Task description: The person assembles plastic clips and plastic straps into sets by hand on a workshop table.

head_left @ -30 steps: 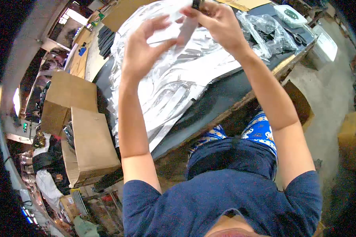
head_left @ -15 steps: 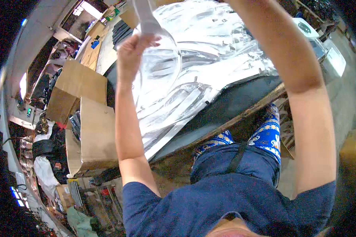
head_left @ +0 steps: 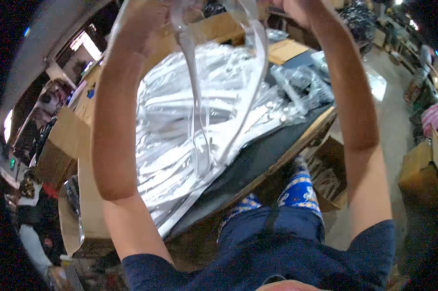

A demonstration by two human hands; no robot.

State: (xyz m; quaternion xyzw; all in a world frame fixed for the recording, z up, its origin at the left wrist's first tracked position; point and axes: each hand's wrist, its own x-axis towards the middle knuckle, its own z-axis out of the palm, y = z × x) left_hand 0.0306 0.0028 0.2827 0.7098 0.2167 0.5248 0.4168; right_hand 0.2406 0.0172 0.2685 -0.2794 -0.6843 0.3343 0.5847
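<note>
Both my arms are raised high. My left hand (head_left: 148, 12) sits at the top edge, closed on one end of a long clear plastic strip (head_left: 199, 102) that hangs down in a loop. My right hand (head_left: 296, 7) is mostly cut off by the top edge and grips the strip's other end (head_left: 257, 43). The loop dangles over a big pile of shiny clear plastic strips (head_left: 180, 136) lying on the dark-topped table (head_left: 257, 155).
Crumpled clear bags (head_left: 301, 82) and a cardboard sheet (head_left: 284, 48) lie at the table's far end. Open cardboard boxes (head_left: 58, 145) stand on the left. More boxes (head_left: 422, 179) sit on the floor at right. My legs (head_left: 301, 189) are under the table edge.
Both hands rose from in front of me to the top of the view, lifting a plastic strip off the pile so it hangs as a loop. The camera tilted upward.
</note>
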